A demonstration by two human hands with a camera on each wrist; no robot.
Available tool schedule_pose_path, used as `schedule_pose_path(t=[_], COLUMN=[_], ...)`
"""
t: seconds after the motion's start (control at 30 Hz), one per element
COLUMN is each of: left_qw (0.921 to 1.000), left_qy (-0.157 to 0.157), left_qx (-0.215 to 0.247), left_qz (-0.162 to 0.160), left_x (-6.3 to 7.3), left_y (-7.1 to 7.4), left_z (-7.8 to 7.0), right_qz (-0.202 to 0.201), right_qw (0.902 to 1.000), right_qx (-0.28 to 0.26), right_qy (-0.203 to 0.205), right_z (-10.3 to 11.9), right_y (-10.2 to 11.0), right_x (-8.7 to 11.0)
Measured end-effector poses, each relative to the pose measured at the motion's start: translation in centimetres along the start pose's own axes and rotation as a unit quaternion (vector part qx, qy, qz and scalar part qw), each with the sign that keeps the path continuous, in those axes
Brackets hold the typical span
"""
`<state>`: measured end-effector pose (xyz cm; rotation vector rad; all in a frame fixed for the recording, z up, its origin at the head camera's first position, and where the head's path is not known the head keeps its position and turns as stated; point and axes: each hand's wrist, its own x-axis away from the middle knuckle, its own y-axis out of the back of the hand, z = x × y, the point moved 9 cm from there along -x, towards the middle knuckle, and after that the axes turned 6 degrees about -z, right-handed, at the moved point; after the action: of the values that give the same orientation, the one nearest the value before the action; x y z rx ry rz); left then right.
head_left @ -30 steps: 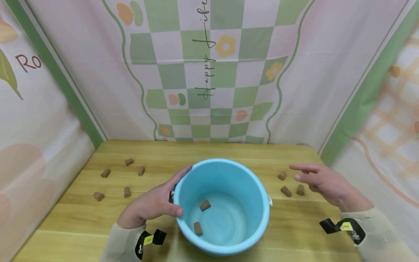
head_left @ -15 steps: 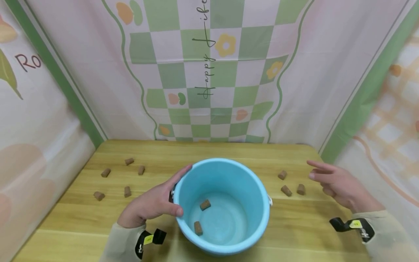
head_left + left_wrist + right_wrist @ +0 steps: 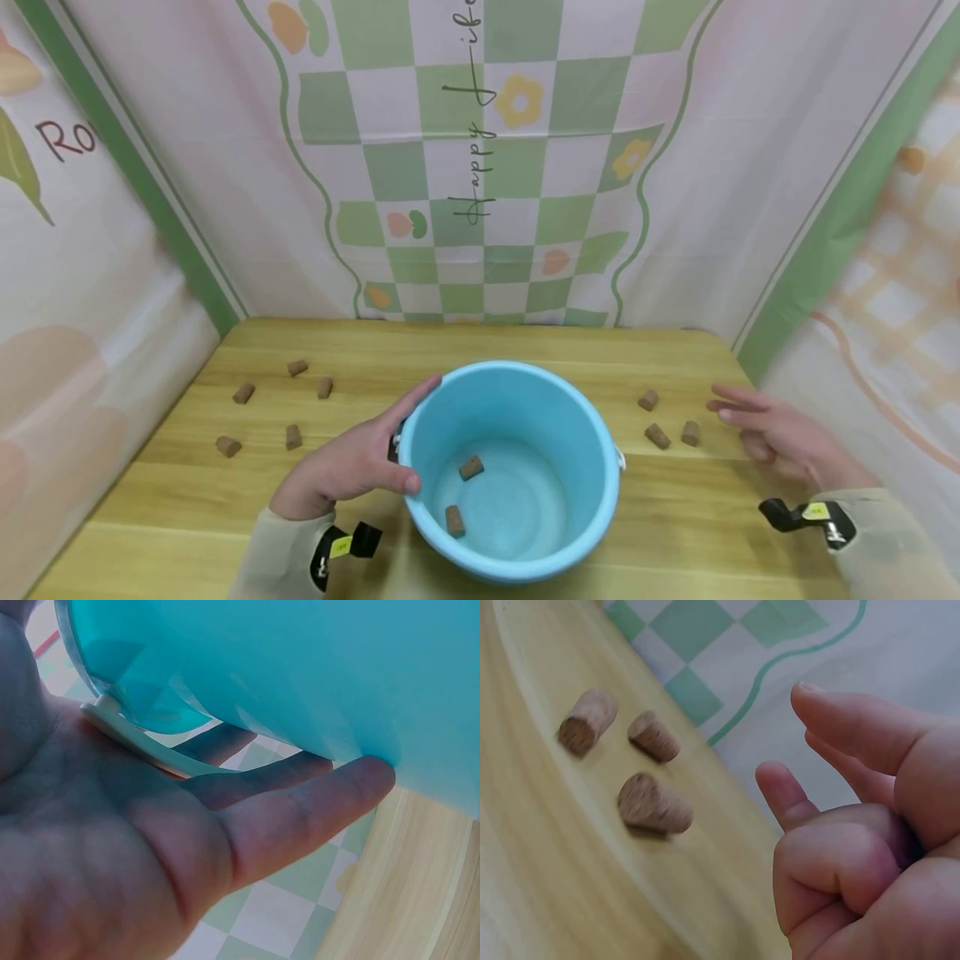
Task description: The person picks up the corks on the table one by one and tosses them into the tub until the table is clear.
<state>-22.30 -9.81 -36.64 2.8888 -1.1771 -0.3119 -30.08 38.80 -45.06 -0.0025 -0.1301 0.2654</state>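
Honestly I'd pinch these three corks (image 3: 657, 436) one by one, across the middle. My right hand (image 3: 787, 433) is empty, front fingers (image 3: 855, 727) loosely apart, corks at its 9 o'clock; my left hand (image 3: 360, 467) grips the bucket (image 3: 502, 400) around 9 o'clock, thumb over the rim, though I couldn't swear to the far fingertips.

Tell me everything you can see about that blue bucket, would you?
The bucket is light blue, round and open-topped, with a smooth rim and a plastic look. It appears to stand upright on the wood-grained table. A pale handle joins it near the rim, and a white fitting shows on its right side. Two brown corks lie inside, apart. The left hand holds its left side, thumb over the rim.
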Motion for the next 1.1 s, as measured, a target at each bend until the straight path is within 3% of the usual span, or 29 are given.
schedule_pose_path(t=[0.13,0.3,0.5,0.83,1.1], left_qw=[1.0000,1.0000,1.0000,1.0000,0.9999], left_qy=[0.003,0.004,-0.003,0.001,0.010], left_qx=[0.000,-0.001,-0.003,0.000,0.009], left_qz=[0.000,0.000,0.000,0.001,0.001], left_x=[0.0,0.0,0.0,0.0,0.0], left_y=[0.0,0.1,0.1,0.1,-0.1], left_z=[0.0,0.0,-0.2,-0.2,0.1], right_qz=[-0.007,-0.035,-0.038,-0.006,-0.033], right_qw=[0.9987,0.9887,0.9929,0.9986,0.9970], right_qx=[-0.036,-0.112,-0.081,-0.012,0.032], right_qy=[-0.034,-0.093,-0.079,-0.052,-0.062], right_z=[-1.6,-3.8,-4.3,-4.4,-4.8], right_y=[0.2,-0.2,-0.2,-0.6,-0.2], right_x=[-0.1,-0.4,-0.9,-0.7,-0.5])
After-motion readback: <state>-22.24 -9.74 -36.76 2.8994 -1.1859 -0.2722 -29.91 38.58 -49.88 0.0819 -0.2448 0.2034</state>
